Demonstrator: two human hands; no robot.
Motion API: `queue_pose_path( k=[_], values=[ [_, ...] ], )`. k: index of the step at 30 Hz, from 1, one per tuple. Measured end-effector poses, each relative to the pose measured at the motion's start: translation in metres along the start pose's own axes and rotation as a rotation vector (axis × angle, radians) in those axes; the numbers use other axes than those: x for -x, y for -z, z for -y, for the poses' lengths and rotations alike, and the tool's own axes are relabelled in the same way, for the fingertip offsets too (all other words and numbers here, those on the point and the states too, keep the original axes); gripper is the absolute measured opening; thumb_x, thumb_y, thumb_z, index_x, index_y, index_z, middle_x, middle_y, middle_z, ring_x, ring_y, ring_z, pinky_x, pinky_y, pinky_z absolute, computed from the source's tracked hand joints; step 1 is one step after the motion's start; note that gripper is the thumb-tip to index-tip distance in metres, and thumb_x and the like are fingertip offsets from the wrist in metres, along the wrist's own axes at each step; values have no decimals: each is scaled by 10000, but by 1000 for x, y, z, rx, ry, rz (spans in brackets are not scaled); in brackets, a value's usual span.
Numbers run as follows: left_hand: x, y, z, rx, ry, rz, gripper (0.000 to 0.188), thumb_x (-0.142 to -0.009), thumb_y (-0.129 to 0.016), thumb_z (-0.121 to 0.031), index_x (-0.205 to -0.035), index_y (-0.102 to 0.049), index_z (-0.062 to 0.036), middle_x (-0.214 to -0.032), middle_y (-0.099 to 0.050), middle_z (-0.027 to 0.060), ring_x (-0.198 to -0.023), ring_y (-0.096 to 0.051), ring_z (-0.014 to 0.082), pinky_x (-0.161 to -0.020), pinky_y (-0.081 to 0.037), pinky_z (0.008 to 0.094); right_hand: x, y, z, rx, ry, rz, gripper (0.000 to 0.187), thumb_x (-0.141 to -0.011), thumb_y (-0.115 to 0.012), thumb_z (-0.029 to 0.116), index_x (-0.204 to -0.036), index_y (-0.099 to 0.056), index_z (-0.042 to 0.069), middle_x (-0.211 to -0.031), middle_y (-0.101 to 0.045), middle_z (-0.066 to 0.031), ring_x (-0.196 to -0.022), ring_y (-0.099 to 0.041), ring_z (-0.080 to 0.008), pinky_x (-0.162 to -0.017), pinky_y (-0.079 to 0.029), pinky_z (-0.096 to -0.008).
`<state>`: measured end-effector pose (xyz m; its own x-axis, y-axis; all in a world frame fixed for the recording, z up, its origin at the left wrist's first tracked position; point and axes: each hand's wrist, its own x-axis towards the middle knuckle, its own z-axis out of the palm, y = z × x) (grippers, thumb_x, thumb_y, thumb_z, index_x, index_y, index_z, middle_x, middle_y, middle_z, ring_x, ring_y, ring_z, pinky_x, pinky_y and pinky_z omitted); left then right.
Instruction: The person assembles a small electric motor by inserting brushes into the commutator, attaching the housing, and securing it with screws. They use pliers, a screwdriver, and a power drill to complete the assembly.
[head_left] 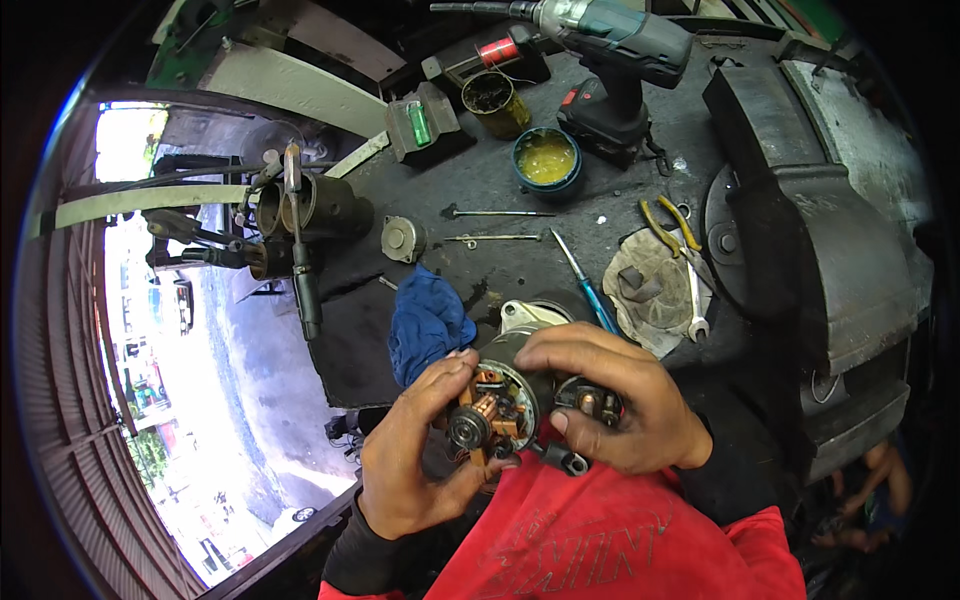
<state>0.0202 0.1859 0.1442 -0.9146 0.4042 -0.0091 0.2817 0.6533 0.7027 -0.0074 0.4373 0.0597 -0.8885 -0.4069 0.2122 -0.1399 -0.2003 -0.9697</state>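
Note:
A starter motor (pixel 502 350) with its brush end uncovered is held in front of my red shirt. My left hand (pixel 412 440) curls around that end, thumb and fingers pressed on the copper-coloured brush parts (pixel 508 425) beside the round shaft end (pixel 468 428). My right hand (pixel 640 405) wraps the motor's body and the smaller solenoid cylinder (pixel 587 398) on its side. A pale metal flange (pixel 528 314) shows at the far end. Just beyond my left hand lies a crumpled blue rag (pixel 428 325). A screwdriver (pixel 590 290) with a blue handle rests past the motor.
Two long thin bolts (pixel 500 213) and a round metal cap (pixel 402 240) lie mid-bench. Rightward are yellow-handled pliers (pixel 660 230), a wrench (pixel 697 300) and a large vise (pixel 845 270). A grease tub (pixel 547 160) and cordless driver (pixel 620 60) stand behind. Another person (pixel 875 490) shows lower right.

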Motion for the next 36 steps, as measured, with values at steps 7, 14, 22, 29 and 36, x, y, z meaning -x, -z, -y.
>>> queue_pose_path(
  k=[7, 14, 22, 29, 36],
  values=[
    [1, -1, 2, -20, 27, -2, 844, -767, -993, -255, -1433, -567, 40, -1397, -672, 286, -1323, -666, 403, -1122, -541, 493, -5, -3, -4, 254, 144, 27, 571, -743, -780, 44, -1309, -707, 35, -1290, -673, -139, -1151, -688, -357, -930, -588, -433],
    [-2, 2, 2, -29, 14, 39, 803, -771, -977, -234, -1412, -576, 38, -1383, -671, 305, -1312, -668, 420, -1118, -542, 502, -8, -7, -1, 443, 286, 35, 519, -709, -729, 75, -1216, -738, -35, -1187, -710, -174, -1097, -710, -411, -909, -621, -466],
    [0, -3, 7, 17, -10, -15, 855, -752, -1005, -263, -1418, -568, 48, -1385, -667, 305, -1320, -661, 418, -1121, -537, 514, -6, 6, -12, -128, 59, 20, 473, -867, -763, 176, -1250, -698, -95, -1222, -689, -252, -1122, -719, -339, -969, -572, -423],
    [5, -2, 12, 35, -4, -7, 876, -752, -1007, -292, -1425, -566, 54, -1396, -664, 301, -1333, -652, 422, -1130, -529, 520, -7, 2, -9, 51, 124, 39, 504, -784, -772, 120, -1251, -709, -58, -1192, -674, -221, -1052, -717, -342, -903, -582, -411],
    [-5, -4, -1, 47, 34, -39, 700, -756, -859, -66, -1390, -603, 85, -1408, -667, 286, -1346, -645, 444, -1172, -489, 523, -14, 0, -3, 345, 245, 70, 567, -725, -803, 61, -1279, -697, 9, -1238, -649, -174, -1075, -679, -413, -899, -587, -461]
  ],
)
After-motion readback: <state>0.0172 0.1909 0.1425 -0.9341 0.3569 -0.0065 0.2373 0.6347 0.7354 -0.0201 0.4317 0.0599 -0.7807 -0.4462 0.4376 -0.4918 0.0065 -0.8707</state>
